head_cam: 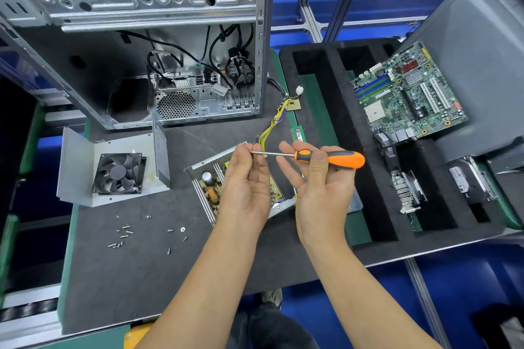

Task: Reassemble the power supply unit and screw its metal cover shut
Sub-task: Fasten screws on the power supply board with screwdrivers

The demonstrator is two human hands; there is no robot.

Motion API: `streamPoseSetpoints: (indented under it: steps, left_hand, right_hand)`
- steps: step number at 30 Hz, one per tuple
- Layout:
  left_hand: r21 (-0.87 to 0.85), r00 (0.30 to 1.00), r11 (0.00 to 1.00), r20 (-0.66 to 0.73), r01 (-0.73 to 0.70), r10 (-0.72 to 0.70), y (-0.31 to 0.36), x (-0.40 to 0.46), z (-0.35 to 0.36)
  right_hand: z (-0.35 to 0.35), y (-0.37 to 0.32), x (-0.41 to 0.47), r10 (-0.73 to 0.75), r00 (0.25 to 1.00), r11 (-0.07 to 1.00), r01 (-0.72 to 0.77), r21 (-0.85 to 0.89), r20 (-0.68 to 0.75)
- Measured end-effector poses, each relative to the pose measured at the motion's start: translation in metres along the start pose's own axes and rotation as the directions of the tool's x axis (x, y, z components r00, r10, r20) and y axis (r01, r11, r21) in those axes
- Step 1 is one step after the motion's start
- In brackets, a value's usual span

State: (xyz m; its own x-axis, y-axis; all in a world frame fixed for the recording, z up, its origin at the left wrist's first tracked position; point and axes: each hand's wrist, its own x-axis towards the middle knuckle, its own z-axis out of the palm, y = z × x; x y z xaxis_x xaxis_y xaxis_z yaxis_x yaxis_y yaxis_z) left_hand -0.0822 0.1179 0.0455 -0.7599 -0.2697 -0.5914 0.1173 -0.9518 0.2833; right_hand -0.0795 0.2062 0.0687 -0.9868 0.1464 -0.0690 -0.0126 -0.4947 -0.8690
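The open power supply base point(204, 178) lies on the dark mat, its circuit board exposed and its yellow wire bundle point(273, 125) running up toward the case. Its grey metal cover point(76, 167), with a black fan point(117, 173) inside, lies open to the left. Several loose screws point(122, 235) are scattered on the mat below the cover. My right hand point(320, 181) grips the orange and black screwdriver point(330, 157) by its handle, held level above the base. My left hand point(245, 176) pinches the tip of the shaft; whether a screw sits there I cannot tell.
An empty computer case point(136, 37) stands at the back left. A black foam tray point(354, 150) on the right holds a motherboard point(408, 93), a heatsink and a hard drive point(470, 181). A RAM stick point(297, 133) lies by the tray edge.
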Motion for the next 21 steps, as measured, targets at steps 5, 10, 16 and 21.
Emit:
streamPoseSetpoints:
  steps: [5,10,16,21]
  left_hand:
    - [0.013,1.0,1.0,0.003,-0.011,0.011,-0.002,-0.002,0.001]
    - [0.051,0.999,0.998,0.027,-0.036,0.034,-0.004,-0.006,0.002]
    - [0.048,0.998,0.998,0.045,-0.046,0.044,-0.005,-0.009,0.004]
    - [0.055,0.992,0.998,0.118,-0.038,0.032,-0.005,-0.012,0.003]
  right_hand:
    - [-0.001,0.003,-0.001,0.049,0.995,0.998,-0.046,0.035,-0.083]
    - [-0.002,0.002,0.001,0.046,0.99,0.998,-0.041,0.037,-0.133]
    - [-0.002,0.001,0.004,0.058,0.982,0.996,-0.046,0.071,-0.179]
    - [-0.005,-0.003,0.011,0.075,0.98,0.994,-0.059,0.089,-0.184]
